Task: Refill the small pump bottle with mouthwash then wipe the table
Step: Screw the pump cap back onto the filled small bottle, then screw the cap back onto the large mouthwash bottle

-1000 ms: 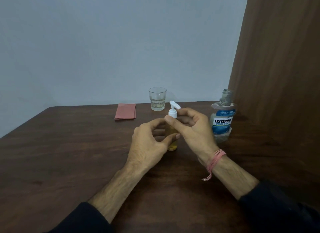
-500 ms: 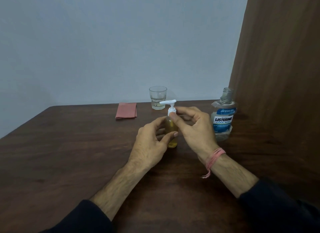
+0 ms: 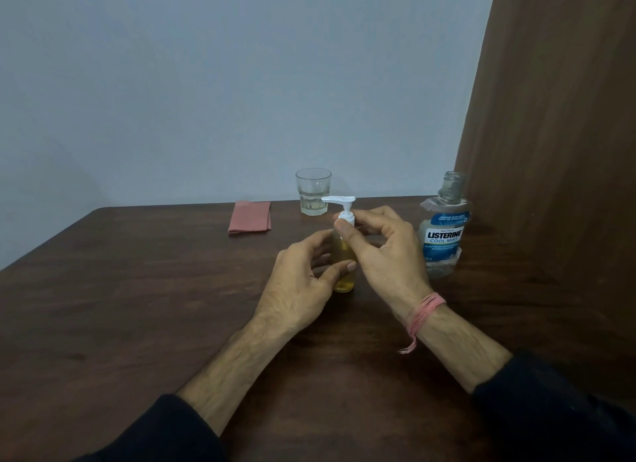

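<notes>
Dark wooden table (image 3: 103,324) stands against a pale blue wall, with a folded pink cloth (image 3: 250,217) at the far left and a clear glass tumbler (image 3: 313,191) to its right, both near the back edge. At centre, the small pump bottle (image 3: 343,255) of yellow liquid stands upright on the table: the left hand (image 3: 303,286) curls loosely around its body, thumb against the lower front, while the right hand (image 3: 385,255) pinches the white pump collar (image 3: 347,218) between thumb and fingers, nozzle pointing left. Just right of that hand stands an uncapped Listerine Cool Mint mouthwash bottle (image 3: 444,227), beside a brown panel (image 3: 557,152).
</notes>
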{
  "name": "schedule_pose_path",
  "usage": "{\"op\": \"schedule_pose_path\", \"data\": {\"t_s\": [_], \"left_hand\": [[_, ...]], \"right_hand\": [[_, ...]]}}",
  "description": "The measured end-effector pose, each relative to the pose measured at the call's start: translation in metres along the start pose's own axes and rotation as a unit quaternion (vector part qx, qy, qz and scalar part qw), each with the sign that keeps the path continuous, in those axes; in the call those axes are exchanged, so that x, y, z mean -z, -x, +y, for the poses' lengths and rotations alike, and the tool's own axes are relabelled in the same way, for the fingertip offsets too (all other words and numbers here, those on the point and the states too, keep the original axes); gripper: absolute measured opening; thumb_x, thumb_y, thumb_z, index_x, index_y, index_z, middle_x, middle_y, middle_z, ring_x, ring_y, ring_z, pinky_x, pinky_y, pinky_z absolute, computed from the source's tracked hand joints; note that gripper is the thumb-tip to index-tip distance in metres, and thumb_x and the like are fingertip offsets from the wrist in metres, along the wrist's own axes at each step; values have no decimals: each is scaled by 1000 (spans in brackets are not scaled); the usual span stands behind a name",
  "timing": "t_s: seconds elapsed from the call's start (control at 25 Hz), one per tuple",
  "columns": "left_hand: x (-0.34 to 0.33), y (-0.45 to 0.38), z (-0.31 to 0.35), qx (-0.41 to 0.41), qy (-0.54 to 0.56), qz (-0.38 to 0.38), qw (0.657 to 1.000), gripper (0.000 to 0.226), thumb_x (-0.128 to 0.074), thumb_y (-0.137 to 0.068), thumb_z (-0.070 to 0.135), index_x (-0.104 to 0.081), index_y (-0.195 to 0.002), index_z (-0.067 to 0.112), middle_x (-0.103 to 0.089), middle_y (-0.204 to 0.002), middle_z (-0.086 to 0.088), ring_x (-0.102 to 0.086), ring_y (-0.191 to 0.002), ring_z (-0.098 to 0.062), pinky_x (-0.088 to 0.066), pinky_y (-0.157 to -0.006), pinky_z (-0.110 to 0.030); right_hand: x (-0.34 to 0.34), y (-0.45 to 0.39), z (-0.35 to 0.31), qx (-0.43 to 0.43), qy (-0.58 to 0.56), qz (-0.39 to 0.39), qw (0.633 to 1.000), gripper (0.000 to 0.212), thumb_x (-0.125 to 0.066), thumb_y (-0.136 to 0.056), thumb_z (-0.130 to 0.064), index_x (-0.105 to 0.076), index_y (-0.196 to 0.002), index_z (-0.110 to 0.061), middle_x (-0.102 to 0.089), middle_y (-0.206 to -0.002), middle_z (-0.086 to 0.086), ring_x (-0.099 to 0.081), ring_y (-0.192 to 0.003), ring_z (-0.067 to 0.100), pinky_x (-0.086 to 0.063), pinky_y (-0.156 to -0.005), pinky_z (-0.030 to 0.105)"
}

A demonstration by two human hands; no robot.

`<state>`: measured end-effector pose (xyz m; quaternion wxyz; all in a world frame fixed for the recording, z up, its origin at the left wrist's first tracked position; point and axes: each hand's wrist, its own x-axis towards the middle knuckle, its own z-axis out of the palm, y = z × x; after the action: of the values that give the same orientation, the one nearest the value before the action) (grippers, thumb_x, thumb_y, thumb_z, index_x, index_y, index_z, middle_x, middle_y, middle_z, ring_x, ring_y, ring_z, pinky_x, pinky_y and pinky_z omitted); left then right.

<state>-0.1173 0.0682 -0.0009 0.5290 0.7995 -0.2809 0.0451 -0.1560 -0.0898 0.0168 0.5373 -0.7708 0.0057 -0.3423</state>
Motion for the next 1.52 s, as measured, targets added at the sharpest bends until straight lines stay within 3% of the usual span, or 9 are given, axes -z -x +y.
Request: {"op": "schedule_pose_path", "data": {"t_s": [0.12, 0.28, 0.44, 0.76, 0.96, 1.04, 1.2, 1.36, 1.52], "left_hand": [[-4, 2, 0, -4, -1, 19, 1000, 63, -86, -102, 21, -64, -161, 21, -76, -151, 5, -68, -144, -8, -58, -119, -30], [-6, 4, 3, 0, -7, 34, 999, 64, -87, -100, 24, -65, -160, 21, -76, -150, 6, -67, -141, -3, -58, -115, -20], [-5, 4, 3, 7, 0, 38, 999, 64, -88, -99, 24, -66, -159, 21, -77, -149, 5, -70, -141, -6, -60, -117, -30], [-1, 0, -5, 3, -56, 55, 997, 60, -84, -103, 19, -66, -159, 28, -78, -140, 15, -71, -131, -2, -63, -112, -36], [-4, -1, -5, 8, -40, 78, 996, 87, -99, -89, 27, -57, -165, 28, -72, -137, 21, -67, -122, 5, -60, -97, -17], [-7, 6, -1, 18, -19, 134, 991, 98, -107, -79, 35, -53, -160, 28, -63, -143, 15, -62, -124, -4, -55, -97, -21], [-14, 21, 22, -61, 5, 222, 973, 56, -89, -79, 36, -55, -124, 29, -55, -116, 12, -55, -107, -2, -43, -91, -13], [-51, 18, 54, -44, 39, 70, 996, 52, -94, -90, 26, -59, -127, 33, -61, -115, 13, -58, -94, -2, -50, -80, -14], [-99, -16, 76, 11, -35, -10, 999, 97, -101, -85, 37, -42, -160, 22, -51, -153, 4, -50, -140, -13, -48, -115, -28]], "right_hand": [[-1, 1, -2, -10, 3, 32, 999, 11, -86, -92, -38, -85, -102, -35, -67, -100, -11, -69, -95, 1, -57, -79, 17], [-5, 3, -8, -24, -2, 49, 998, 11, -87, -90, -37, -86, -100, -33, -69, -100, -10, -70, -95, 0, -63, -83, 27], [-6, 4, -9, -40, -15, 30, 999, 17, -84, -94, -36, -85, -109, -30, -67, -103, -10, -73, -99, 4, -67, -85, 43], [-7, 11, -12, 42, 87, 49, 994, 53, -83, -92, -47, -58, -137, -35, -58, -121, -19, -62, -110, 1, -56, -84, 21], [22, 10, -31, 168, 73, 140, 973, 34, -82, -95, -35, -58, -117, -26, -61, -99, -8, -65, -84, 12, -54, -64, 23], [45, 9, -32, 175, 17, 195, 965, 26, -78, -97, -27, -59, -114, -24, -62, -94, -9, -66, -78, 11, -53, -60, 23], [108, 3, -4, 99, 64, 270, 956, 18, -57, -101, -3, -65, -109, -17, -63, -105, -6, -60, -89, -3, -51, -75, 18], [142, -4, 35, -75, 197, 108, 972, 59, -48, -91, 21, -71, -128, -19, -59, -131, 0, -63, -116, 19, -57, -99, 30], [142, -4, 58, -121, 258, -13, 958, 82, -50, -90, 21, -57, -154, -29, -49, -158, 1, -48, -146, 24, -43, -123, 46]]}}
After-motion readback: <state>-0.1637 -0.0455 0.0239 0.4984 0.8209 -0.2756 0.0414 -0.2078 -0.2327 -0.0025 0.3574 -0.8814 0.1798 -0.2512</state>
